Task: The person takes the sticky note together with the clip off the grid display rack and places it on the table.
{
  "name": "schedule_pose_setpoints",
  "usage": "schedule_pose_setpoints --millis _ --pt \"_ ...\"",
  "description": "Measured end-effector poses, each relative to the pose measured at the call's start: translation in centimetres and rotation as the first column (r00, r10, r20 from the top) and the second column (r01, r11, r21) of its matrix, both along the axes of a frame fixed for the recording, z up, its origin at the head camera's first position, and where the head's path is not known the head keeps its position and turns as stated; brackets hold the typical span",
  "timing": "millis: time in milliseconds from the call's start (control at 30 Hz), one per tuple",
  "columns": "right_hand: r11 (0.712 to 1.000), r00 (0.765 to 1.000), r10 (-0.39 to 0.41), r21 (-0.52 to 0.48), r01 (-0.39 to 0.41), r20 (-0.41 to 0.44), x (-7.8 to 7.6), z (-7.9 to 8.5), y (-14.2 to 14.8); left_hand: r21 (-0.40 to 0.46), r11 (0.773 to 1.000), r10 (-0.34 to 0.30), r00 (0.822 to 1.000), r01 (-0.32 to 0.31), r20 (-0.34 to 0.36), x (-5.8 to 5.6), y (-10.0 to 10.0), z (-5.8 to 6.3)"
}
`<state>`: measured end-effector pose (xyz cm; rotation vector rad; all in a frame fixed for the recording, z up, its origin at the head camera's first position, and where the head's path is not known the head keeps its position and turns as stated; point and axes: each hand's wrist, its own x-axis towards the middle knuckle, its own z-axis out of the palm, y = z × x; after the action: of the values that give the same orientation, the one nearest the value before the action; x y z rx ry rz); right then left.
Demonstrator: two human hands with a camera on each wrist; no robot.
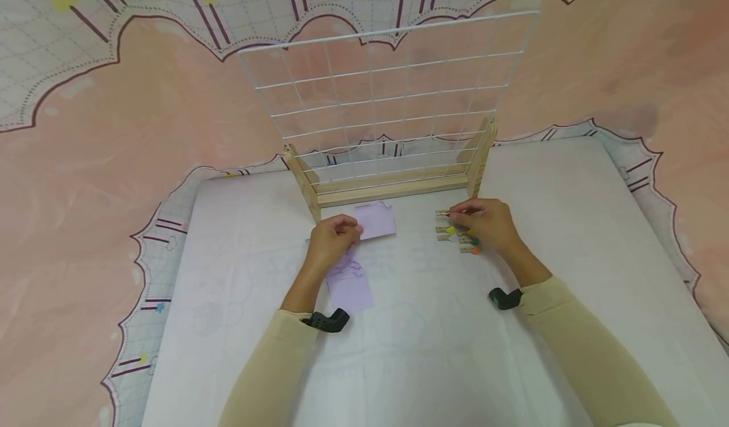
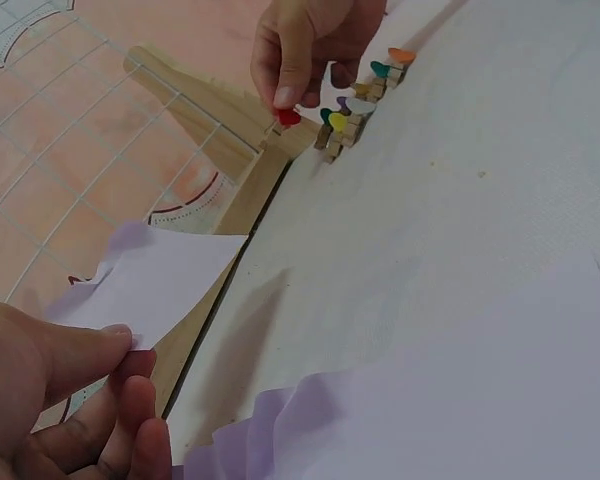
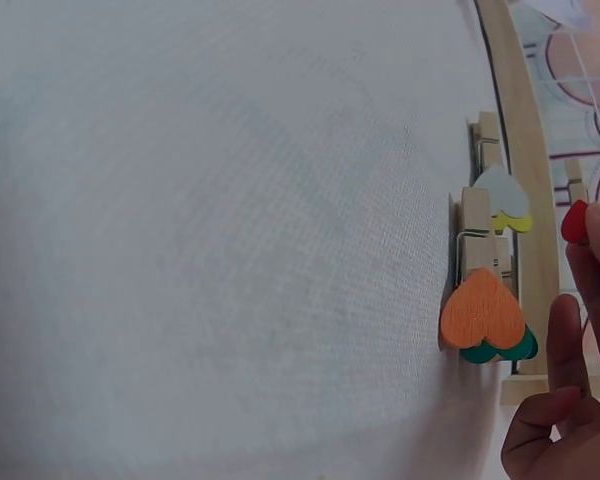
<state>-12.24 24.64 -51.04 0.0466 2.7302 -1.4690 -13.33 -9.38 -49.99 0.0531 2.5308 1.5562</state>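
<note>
My left hand point(image 1: 329, 245) pinches the edge of a lilac sheet of paper point(image 1: 376, 221) between thumb and forefinger; in the left wrist view the sheet point(image 2: 170, 275) is lifted in front of the grid rack. More lilac paper point(image 1: 350, 286), partly crinkled, lies on the table beneath and beside that hand. Between thumb and fingertips, my right hand point(image 1: 488, 226) holds a small wooden clothespin with a red heart point(image 3: 575, 222), raised off the table. Below it lie several wooden clothespins with coloured hearts, among them an orange one point(image 3: 483, 312) and a white one point(image 3: 502, 190).
A white wire grid point(image 1: 393, 92) stands upright in a wooden base point(image 1: 393, 190) at the table's far side, beyond both hands. White cloth covers the table point(image 1: 421, 351). Behind hangs a peach-coloured patterned fabric point(image 1: 598, 54).
</note>
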Motion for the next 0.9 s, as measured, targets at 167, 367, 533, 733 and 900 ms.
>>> schedule_pose_setpoints --millis 167,367,533,733,900 --pt "1.0 1.0 0.01 -0.003 -0.01 -0.001 -0.08 -0.23 0.08 -0.012 1.0 -0.001 1.0 0.001 0.006 0.05 0.14 -0.01" --pt "1.0 1.0 0.014 0.003 -0.014 -0.016 -0.21 -0.28 0.02 -0.028 1.0 0.002 1.0 -0.002 0.018 0.05 0.16 -0.09" --pt "1.0 1.0 0.017 0.016 -0.016 -0.02 -0.33 -0.29 -0.02 -0.04 0.999 0.002 1.0 -0.001 0.018 0.06 0.11 -0.16" --pt "0.999 1.0 0.018 0.043 -0.018 -0.014 -0.53 -0.33 -0.11 -0.061 0.998 -0.003 1.0 0.003 0.003 -0.01 0.09 -0.29" --pt "0.997 1.0 0.019 0.078 -0.017 -0.02 -0.61 -0.41 -0.27 -0.081 0.997 -0.002 1.0 0.003 0.007 -0.07 0.13 -0.27"
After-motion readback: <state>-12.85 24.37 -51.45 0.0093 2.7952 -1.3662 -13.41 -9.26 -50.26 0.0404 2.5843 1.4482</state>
